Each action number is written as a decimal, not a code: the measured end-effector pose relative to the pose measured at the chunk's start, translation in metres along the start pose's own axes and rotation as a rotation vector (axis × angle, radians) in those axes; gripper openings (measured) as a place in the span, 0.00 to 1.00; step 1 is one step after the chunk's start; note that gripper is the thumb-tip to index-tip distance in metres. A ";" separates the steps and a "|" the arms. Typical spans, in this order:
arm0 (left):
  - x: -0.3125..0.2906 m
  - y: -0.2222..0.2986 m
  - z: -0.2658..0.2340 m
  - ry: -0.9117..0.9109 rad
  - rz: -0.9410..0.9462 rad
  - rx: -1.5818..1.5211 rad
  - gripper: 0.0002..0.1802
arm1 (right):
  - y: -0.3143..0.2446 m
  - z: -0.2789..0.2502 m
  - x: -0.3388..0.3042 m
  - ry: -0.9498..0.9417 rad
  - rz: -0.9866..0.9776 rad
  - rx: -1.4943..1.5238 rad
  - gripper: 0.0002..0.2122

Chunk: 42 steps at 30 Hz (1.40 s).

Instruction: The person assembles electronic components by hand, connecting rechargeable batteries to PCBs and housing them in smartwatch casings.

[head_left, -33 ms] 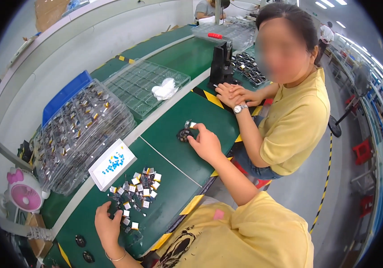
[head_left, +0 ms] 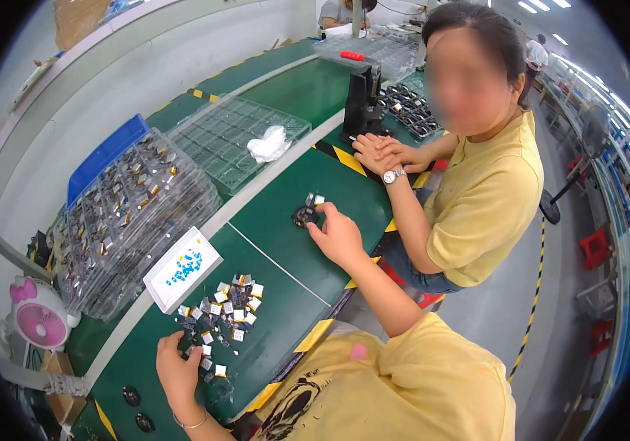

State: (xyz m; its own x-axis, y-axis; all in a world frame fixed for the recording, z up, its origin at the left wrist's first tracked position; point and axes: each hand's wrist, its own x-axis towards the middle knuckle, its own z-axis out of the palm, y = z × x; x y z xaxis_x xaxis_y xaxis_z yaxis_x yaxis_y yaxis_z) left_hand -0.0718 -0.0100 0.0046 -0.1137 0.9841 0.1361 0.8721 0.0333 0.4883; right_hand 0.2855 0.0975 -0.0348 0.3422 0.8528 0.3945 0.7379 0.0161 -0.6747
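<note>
My right hand [head_left: 340, 235] reaches over the middle of the green bench. Its thumb and index finger close on the edge of a round black part [head_left: 304, 216]. Against that part's far side sits a small component with a white square face [head_left: 319, 199]. At the near left, my left hand [head_left: 176, 371] rests by a loose pile of small white and black electronic pieces [head_left: 238, 315]. Its thumb and forefinger are apart at the pile's edge, with dark pieces beside them; I see nothing held there.
Beyond the pile lies a white box with small blue pieces [head_left: 162, 294]. Stacked clear trays [head_left: 138, 213] stand at the left, near a pink-and-white fan [head_left: 41, 323]. Two black round parts [head_left: 132, 396] lie at the near left. A co-worker's clasped hands [head_left: 388, 154] rest beside a black press [head_left: 362, 103].
The white-faced component at my right fingertips has shifted slightly and shows its face more squarely. The whole view has moved a little; my left hand stays by the pile.
</note>
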 end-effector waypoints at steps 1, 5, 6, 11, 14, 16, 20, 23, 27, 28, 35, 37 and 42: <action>0.000 -0.001 0.003 -0.010 -0.004 0.002 0.18 | -0.003 0.002 -0.002 -0.018 -0.001 0.001 0.09; 0.006 -0.003 0.015 -0.040 -0.012 -0.048 0.12 | -0.017 0.012 -0.010 -0.119 -0.170 0.058 0.08; 0.009 -0.001 0.017 -0.028 -0.022 -0.108 0.10 | -0.027 0.012 -0.012 -0.176 -0.202 0.077 0.07; 0.010 -0.019 0.019 -0.037 -0.040 -0.361 0.09 | -0.100 0.037 -0.036 -0.623 -0.427 0.305 0.09; 0.013 -0.046 0.021 -0.027 0.076 -0.435 0.07 | -0.135 0.076 -0.069 -0.736 -0.627 0.506 0.07; 0.002 -0.021 0.000 -0.043 0.037 -0.504 0.05 | -0.152 0.082 -0.085 -0.845 -0.647 0.581 0.08; 0.001 -0.005 -0.008 0.013 -0.050 -0.885 0.06 | -0.148 0.119 -0.103 -0.869 -0.599 0.784 0.13; 0.001 0.008 -0.013 0.017 -0.053 -0.932 0.06 | -0.145 0.115 -0.090 -0.965 -0.489 0.832 0.11; 0.002 0.011 -0.012 -0.032 0.001 -1.052 0.06 | -0.148 0.106 -0.080 -0.931 -0.510 0.966 0.08; 0.003 0.012 -0.011 -0.025 0.015 -1.043 0.06 | -0.153 0.110 -0.084 -0.878 -0.544 1.032 0.09; -0.002 0.018 -0.003 0.047 -0.046 -1.139 0.07 | -0.162 0.119 -0.093 -1.008 -0.333 1.001 0.06; -0.004 0.009 -0.002 0.109 -0.102 -1.132 0.05 | -0.169 0.113 -0.096 -1.087 -0.333 1.064 0.06; -0.001 0.007 0.006 0.093 -0.125 -1.296 0.08 | -0.177 0.082 -0.079 -0.971 -0.499 1.008 0.08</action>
State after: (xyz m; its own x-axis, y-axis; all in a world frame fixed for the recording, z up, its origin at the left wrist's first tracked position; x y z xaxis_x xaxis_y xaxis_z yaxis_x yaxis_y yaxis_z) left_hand -0.0631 -0.0099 0.0025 -0.2381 0.9692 0.0626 -0.2311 -0.1191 0.9656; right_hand 0.0801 0.0697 0.0024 -0.6308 0.6508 0.4225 -0.1832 0.4042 -0.8961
